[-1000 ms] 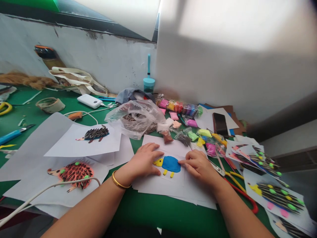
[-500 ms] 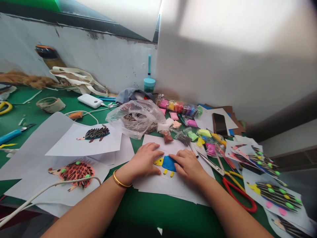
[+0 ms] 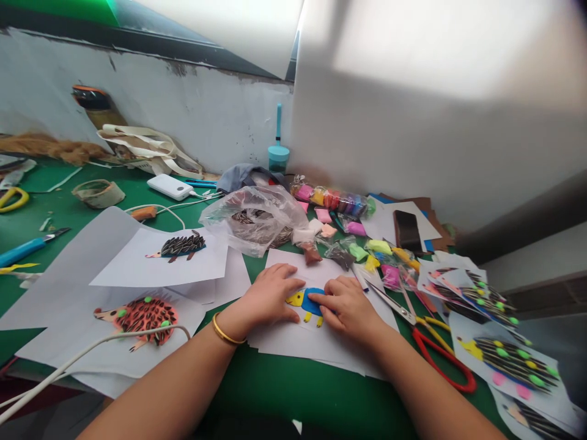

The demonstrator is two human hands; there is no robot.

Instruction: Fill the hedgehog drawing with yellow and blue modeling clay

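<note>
A small animal figure in soft clay lies on a white sheet of paper [image 3: 284, 342] in front of me. It has a flat blue clay body [image 3: 310, 307], a yellow head [image 3: 296, 299] with a dark eye, and short yellow feet [image 3: 307, 317]. My left hand [image 3: 275, 294] rests on the paper to the left of the head, fingers spread, holding nothing. From the right, my right hand [image 3: 347, 307] reaches over the figure. Its index finger is stretched out onto the blue body; the other fingers are partly bent, and the thumb is apart.
Behind the paper are a plastic bag of striped seeds [image 3: 257, 220] and several clay packets [image 3: 355, 228]. Scissors with red handles [image 3: 443, 360] lie at the right, beside seed-covered hedgehog pictures [image 3: 513, 360]. Left are more hedgehog pictures [image 3: 147, 318], a white cable [image 3: 87, 348] and a blue cutter [image 3: 22, 252].
My right index finger has shifted from the upper edge of the blue body to its middle, pointing straighter left. My left hand stays in place; the camera view has turned very slightly.
</note>
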